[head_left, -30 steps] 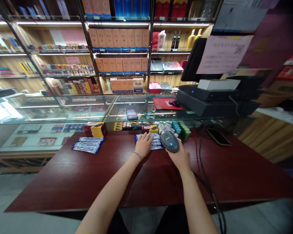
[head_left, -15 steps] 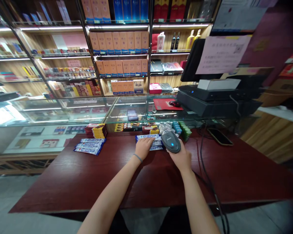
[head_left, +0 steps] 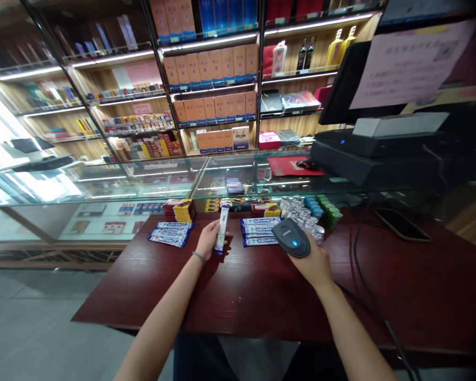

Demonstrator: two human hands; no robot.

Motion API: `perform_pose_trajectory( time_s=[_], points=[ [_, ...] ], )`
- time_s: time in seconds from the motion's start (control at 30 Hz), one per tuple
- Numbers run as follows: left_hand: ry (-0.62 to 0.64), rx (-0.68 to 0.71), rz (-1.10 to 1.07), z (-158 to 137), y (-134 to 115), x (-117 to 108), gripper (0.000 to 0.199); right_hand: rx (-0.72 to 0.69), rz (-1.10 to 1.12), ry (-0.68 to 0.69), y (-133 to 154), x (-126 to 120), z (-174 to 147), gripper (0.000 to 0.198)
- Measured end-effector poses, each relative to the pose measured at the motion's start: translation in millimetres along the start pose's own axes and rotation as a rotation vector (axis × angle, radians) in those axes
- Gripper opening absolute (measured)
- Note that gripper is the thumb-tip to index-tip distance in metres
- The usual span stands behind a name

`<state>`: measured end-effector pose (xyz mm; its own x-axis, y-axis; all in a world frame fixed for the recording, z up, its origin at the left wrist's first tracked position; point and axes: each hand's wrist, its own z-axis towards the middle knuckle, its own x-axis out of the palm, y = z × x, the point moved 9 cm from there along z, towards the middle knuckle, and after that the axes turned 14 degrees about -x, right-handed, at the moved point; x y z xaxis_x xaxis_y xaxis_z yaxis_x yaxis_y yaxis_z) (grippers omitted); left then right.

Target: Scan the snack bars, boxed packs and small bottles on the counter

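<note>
My left hand (head_left: 208,241) is closed on a slim blue-and-white snack packet (head_left: 222,230), held upright above the table with a white strip of its wrapper facing me. In my right hand (head_left: 315,262) is a dark barcode scanner (head_left: 291,238) with a blue light glowing on top. Its head overlaps the right end of a pile of similar blue-and-white packets (head_left: 261,231). A second group of these packets (head_left: 171,234) lies fanned out to the left, beyond my left hand.
Stacked red-and-yellow packs (head_left: 179,210) stand at the table's back left. Clear-topped small containers (head_left: 301,211) and green ones (head_left: 331,211) stand behind the scanner. A phone (head_left: 402,223) and black cable (head_left: 359,259) lie right. A glass counter (head_left: 206,177) and monitor (head_left: 347,79) rise behind.
My left hand has lifted one packet off the middle pile and carried it left, turning it upright. My right hand still holds the scanner near the pile. The view has turned left.
</note>
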<state>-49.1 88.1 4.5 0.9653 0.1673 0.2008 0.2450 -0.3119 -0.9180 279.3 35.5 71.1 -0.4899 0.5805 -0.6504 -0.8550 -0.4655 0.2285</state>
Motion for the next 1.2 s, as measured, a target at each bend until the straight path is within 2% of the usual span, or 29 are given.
perform_pose_trajectory(
  time_s=[0.07, 0.13, 0.27, 0.37, 0.6, 0.8, 0.9, 0.97, 1.03, 1.2],
  points=[
    [0.09, -0.073, -0.031, -3, 12, -2, 0.035, -0.057, 0.016, 0.073, 13, 9, 0, 0.037],
    [0.141, -0.077, -0.037, -6, 16, -1, 0.037, -0.135, 0.013, 0.149, 26, 17, 0, 0.037],
    [0.103, 0.039, 0.012, -8, 9, -2, 0.057, -0.289, 0.077, 0.256, 48, 28, -2, 0.046],
    [0.096, 0.062, 0.073, -10, 8, 2, 0.06, -0.323, 0.149, 0.311, 56, 32, -4, 0.052],
    [0.019, 0.066, 0.182, -11, 8, -1, 0.058, -0.395, 0.153, 0.346, 67, 31, -4, 0.038],
    [0.085, 0.057, 0.091, -5, 13, 0, 0.059, -0.395, 0.127, 0.302, 65, 28, -3, 0.039],
    [0.08, 0.026, 0.014, -3, 13, -5, 0.055, -0.398, 0.123, 0.286, 64, 29, -4, 0.037],
    [0.023, 0.065, -0.012, -1, 5, -17, 0.053, -0.403, 0.121, 0.262, 62, 29, -5, 0.036],
    [-0.107, 0.182, 0.019, -3, -12, -37, 0.049, -0.408, 0.126, 0.239, 60, 29, -6, 0.038],
    [-0.613, 0.576, 0.41, -40, -70, -92, 0.031, -0.394, 0.134, 0.222, 54, 31, -8, 0.041]
  ],
)
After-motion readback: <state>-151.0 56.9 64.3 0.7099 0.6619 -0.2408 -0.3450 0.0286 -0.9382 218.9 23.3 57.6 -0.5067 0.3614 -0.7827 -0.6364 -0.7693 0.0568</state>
